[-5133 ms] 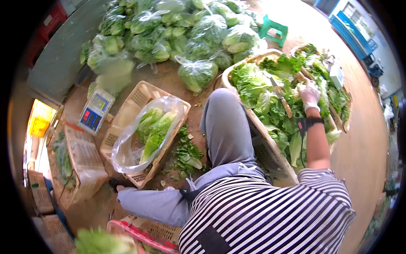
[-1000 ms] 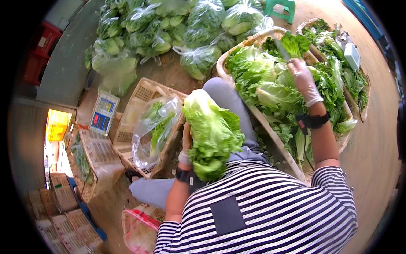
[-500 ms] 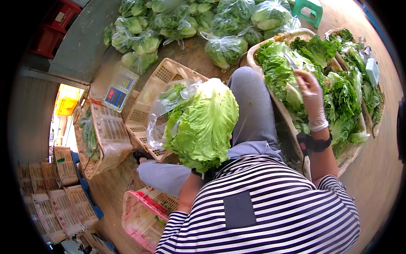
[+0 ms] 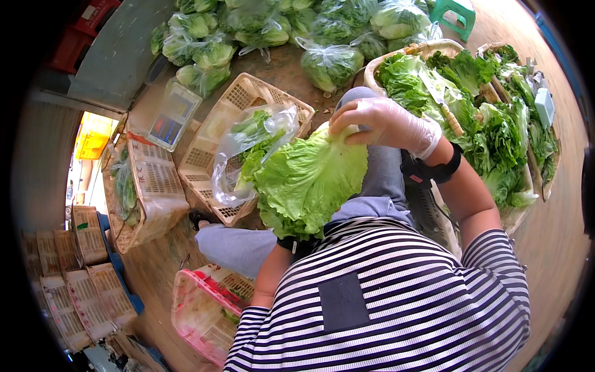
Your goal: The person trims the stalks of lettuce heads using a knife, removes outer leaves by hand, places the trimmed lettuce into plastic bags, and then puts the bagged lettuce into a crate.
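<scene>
A head of leafy lettuce [image 4: 313, 177] is held up over my lap. My left hand is hidden under it; only the forearm and black wristband show below the leaves. My right hand [image 4: 378, 123], in a thin clear glove, pinches the base end of a broad outer leaf. A knife [image 4: 451, 118] with a pale ringed handle rests on loose lettuce leaves [image 4: 496, 136] in the basket at my right. Just left of the lettuce head, a clear plastic bag [image 4: 232, 180] with greens inside lies in a cream plastic crate [image 4: 204, 149].
Bagged lettuces [image 4: 331, 65] are piled on the floor ahead, with a green stool [image 4: 455, 17] at their right. A scale [image 4: 173, 118] sits to the left by another crate [image 4: 161, 186]. A pink-stained crate [image 4: 192, 310] is near my left side.
My right hand has let go of the knife onto the leaves and moved left to the lettuce head, where it grips a leaf. The lettuce head has tilted.
</scene>
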### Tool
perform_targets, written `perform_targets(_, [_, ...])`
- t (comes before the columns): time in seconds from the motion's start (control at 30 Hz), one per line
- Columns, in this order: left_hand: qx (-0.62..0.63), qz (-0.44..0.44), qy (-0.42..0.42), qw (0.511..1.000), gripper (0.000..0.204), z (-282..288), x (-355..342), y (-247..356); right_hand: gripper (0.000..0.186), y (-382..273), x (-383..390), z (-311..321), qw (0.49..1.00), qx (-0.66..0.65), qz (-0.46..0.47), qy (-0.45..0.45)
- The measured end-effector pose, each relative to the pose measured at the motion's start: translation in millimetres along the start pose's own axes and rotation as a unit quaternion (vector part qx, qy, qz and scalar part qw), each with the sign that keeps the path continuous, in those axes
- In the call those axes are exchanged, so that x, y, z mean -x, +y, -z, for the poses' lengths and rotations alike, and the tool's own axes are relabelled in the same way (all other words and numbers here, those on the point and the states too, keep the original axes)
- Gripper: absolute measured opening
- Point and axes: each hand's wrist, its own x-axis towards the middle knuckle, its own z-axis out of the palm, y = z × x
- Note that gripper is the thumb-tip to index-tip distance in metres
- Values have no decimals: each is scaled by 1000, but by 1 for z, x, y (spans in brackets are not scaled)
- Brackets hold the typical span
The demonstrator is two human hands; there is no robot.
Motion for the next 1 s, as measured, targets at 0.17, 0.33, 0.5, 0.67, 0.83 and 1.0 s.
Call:
perform_targets(0.17, [53, 78, -11, 996, 77, 8, 1, -4, 32, -1, 20, -6, 999, -12, -6, 52])
perform_targets(0.33, [110, 167, -21, 980, 79, 12, -5, -12, 24, 0, 39, -13, 974, -142, -37, 173])
perform_targets(0.5, [181, 216, -24, 959, 80, 20, -8, -16, 19, 19, 66, -6, 569, -634, -58, 520])
perform_targets(0.67, [296, 235, -31, 925, 81, 23, 2, 3, 28, 17, 247, 90, 817, -173, -405, 373])
perform_targets(0.83, [153, 63, -102, 981, 89, 8, -8, 16, 43, -26, 280, 103, 798, 121, -456, 375])
perform_targets(1.0, [-491, -295, -4, 820, 111, -9, -35, 16, 86, -46, 85, -34, 879, -386, -190, 203])
